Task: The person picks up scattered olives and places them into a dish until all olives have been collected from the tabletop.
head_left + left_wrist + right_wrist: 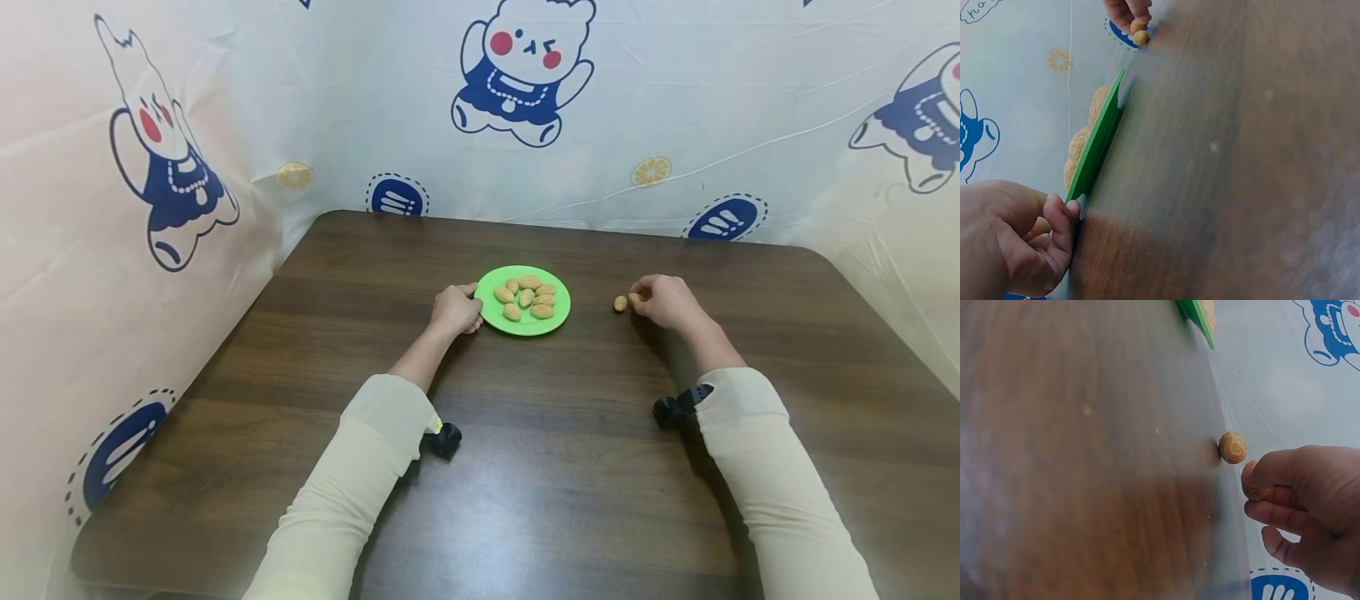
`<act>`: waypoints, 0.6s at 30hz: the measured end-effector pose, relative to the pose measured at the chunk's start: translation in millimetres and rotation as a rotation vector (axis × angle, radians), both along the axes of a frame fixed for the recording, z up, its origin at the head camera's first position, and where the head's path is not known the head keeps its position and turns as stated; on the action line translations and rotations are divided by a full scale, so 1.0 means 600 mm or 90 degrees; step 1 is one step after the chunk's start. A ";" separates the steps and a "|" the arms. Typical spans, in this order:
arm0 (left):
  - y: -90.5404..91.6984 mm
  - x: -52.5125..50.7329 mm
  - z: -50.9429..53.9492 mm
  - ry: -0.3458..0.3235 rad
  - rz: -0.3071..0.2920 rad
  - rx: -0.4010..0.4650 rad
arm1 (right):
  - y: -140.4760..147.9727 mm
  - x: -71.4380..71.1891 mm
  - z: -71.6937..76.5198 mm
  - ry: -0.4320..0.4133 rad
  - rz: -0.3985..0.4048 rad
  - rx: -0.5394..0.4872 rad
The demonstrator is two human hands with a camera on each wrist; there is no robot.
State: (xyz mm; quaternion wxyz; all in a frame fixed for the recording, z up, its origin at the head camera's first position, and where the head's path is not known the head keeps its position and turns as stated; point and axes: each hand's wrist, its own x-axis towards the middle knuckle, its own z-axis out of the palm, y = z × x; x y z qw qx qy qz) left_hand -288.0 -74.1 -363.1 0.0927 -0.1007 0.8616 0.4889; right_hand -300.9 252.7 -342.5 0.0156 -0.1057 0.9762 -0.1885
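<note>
A round green plate with several tan in-shell almonds on it sits in the middle of the table. My left hand pinches the plate's left rim between thumb and fingers; the left wrist view shows the green rim edge-on, with almonds rising above it. To the right of the plate, my right hand pinches an almond between thumb and fingertips, partly hidden by the thumb. Just left of those fingertips, a loose almond lies on the table.
The dark brown wooden table reaches toward a pale curtain with cartoon prints, which hangs behind it and at both sides. Black wrist cameras are strapped below both hands. Table surface lies between the plate and the loose almond.
</note>
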 end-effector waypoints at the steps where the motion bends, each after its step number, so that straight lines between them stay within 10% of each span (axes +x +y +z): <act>1: 0.000 0.000 0.000 0.000 0.000 0.000 | -0.001 -0.001 -0.001 0.006 0.002 -0.001; 18: 0.000 0.001 0.001 0.003 -0.006 -0.005 | -0.035 -0.003 0.005 0.025 0.024 -0.020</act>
